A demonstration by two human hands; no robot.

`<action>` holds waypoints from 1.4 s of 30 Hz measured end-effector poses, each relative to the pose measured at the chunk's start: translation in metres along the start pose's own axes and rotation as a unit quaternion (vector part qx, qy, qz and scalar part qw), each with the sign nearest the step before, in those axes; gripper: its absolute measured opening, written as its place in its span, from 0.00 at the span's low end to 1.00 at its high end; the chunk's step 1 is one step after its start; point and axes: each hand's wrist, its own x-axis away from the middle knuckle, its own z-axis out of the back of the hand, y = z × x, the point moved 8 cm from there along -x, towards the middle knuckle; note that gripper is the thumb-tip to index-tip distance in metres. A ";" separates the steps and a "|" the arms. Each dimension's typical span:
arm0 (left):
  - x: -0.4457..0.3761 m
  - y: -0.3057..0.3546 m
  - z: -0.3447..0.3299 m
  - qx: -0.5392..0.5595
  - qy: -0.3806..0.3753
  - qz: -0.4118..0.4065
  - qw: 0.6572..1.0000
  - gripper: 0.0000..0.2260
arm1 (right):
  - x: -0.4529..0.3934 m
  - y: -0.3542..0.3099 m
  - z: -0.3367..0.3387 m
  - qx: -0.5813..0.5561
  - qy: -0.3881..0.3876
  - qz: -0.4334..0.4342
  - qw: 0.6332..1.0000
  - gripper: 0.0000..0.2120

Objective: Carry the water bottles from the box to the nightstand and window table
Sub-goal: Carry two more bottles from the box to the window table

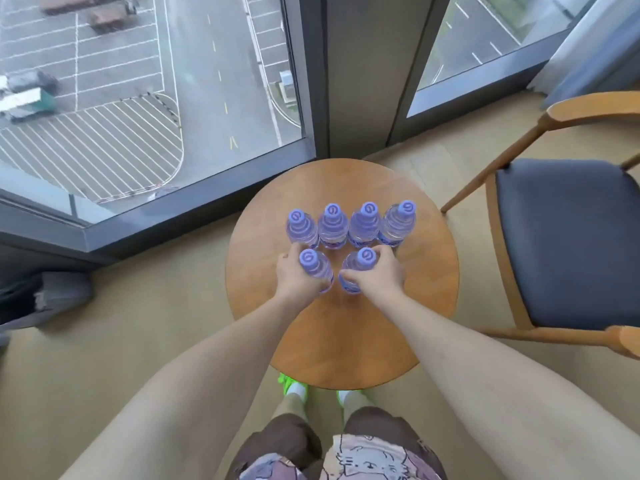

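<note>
A round wooden window table (346, 341) stands by the glass. Several clear water bottles with purple caps stand upright in a row (349, 223) across its middle. In front of that row, my left hand (294, 278) is wrapped around one bottle (313, 266) and my right hand (377, 275) around another bottle (358, 268). Both held bottles stand upright, and their bases appear to rest on the tabletop. The box and the nightstand are out of view.
A wooden chair with a dark blue seat (568, 244) stands close to the table's right side. Floor-to-ceiling windows (138, 98) and a dark pillar (356, 74) lie just behind the table. A dark bundle (38, 299) lies on the floor at the left.
</note>
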 end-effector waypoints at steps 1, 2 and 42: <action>-0.007 0.000 -0.002 -0.005 0.003 -0.002 1.000 0.25 | -0.005 -0.001 -0.002 -0.004 0.010 -0.005 1.000 0.30; -0.013 -0.001 -0.005 -0.010 0.004 -0.002 1.000 0.24 | -0.009 -0.001 -0.004 -0.007 0.018 -0.012 1.000 0.29; 0.016 0.007 0.031 -0.066 0.129 -0.061 0.988 0.32 | 0.020 -0.059 0.004 0.131 0.009 0.115 0.985 0.41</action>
